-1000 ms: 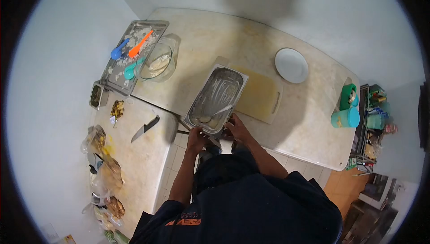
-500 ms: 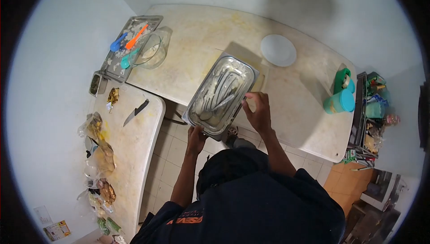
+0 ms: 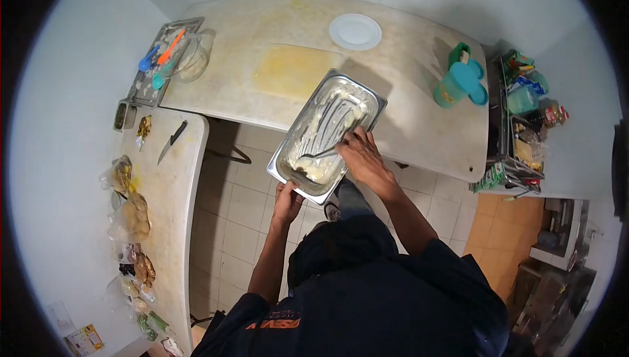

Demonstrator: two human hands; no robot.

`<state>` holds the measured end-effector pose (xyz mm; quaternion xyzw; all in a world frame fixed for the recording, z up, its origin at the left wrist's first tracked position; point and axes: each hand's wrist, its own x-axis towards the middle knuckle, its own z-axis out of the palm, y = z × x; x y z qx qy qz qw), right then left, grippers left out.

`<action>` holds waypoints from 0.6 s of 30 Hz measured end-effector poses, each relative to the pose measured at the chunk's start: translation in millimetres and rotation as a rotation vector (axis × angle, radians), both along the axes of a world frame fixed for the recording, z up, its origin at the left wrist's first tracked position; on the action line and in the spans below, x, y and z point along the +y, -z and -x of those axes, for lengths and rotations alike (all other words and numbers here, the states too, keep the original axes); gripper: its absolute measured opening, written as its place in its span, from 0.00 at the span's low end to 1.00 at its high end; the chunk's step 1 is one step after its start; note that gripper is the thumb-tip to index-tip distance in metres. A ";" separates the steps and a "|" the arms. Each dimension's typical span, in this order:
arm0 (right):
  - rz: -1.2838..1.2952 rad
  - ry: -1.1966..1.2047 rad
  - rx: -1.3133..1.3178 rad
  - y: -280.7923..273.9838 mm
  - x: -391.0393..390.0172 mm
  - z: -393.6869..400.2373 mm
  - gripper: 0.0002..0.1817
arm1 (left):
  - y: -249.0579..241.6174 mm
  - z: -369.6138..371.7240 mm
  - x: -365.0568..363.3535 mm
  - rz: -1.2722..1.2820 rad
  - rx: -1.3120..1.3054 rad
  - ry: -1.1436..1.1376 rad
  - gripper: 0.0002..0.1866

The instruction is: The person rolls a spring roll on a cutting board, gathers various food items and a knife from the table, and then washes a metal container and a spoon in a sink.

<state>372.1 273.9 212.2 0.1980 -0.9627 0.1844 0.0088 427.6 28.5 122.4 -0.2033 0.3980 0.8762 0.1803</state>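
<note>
I hold a rectangular steel pan point(image 3: 359, 97) smeared with pale batter, lifted off the table and out over the tiled floor. My left hand point(image 3: 287, 200) grips its near short edge from below. My right hand point(image 3: 362, 155) rests on the pan's right rim, its fingers closed on the handle of a spoon point(image 3: 321, 153) that lies in the batter residue.
The beige table point(image 3: 406, 101) carries a cutting board point(image 3: 291, 70), a white plate point(image 3: 354, 31) and teal containers point(image 3: 458, 82). At the far left stand a glass bowl point(image 3: 192, 57) and a tray of coloured spoons point(image 3: 159, 59). A knife point(image 3: 171, 141) and food bags point(image 3: 128, 213) lie on the side counter.
The pan was lifted from the cutting board and carried back and to the right, off the table. My right hand went from the pan's near edge to the spoon inside it.
</note>
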 end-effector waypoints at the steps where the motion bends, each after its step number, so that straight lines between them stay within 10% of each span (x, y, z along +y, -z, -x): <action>1: -0.049 0.012 0.011 -8.7 4.5 -4.4 0.11 | 9.2 -1.7 1.0 0.004 0.004 0.024 0.10; 9: 0.086 0.233 0.066 -37.1 65.1 3.0 0.10 | -17.1 5.0 45.9 0.055 0.007 0.068 0.12; 18: 0.113 -0.120 0.105 -46.9 149.2 33.2 0.11 | -12.7 57.2 117.5 0.093 0.012 0.056 0.12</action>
